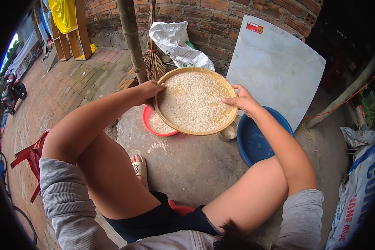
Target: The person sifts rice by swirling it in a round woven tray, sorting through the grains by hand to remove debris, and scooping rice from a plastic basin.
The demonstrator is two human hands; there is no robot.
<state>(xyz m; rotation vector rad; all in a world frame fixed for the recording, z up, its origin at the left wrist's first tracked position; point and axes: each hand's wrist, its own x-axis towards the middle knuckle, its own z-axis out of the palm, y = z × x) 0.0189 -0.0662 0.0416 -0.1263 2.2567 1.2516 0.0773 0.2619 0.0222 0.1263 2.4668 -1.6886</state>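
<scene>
Between my two hands a round woven winnowing tray (pixel 196 132) is held up in front of me, its rim a yellowish tan. Pale grain (pixel 196 98), looking like rice, covers most of its bottom. My left hand (pixel 151 92) grips the rim at the left, thumb on top. On the opposite side my right hand (pixel 243 101) holds the rim, its thumb laid over the edge and fingers behind. Partly hidden beneath the tray, a red basin (pixel 148 121) holds more pale grain. A small metal bowl (pixel 229 134) stands beneath the tray's right side.
A blue basin (pixel 258 139) stands by my right forearm. Behind lean a pale flat board (pixel 275 71), a straw broom (pixel 153 62) and a white sack (pixel 175 39) near a bamboo post (pixel 132 37). Some grain (pixel 157 146) lies spilled on the concrete. A red stool (pixel 31 160) is at left.
</scene>
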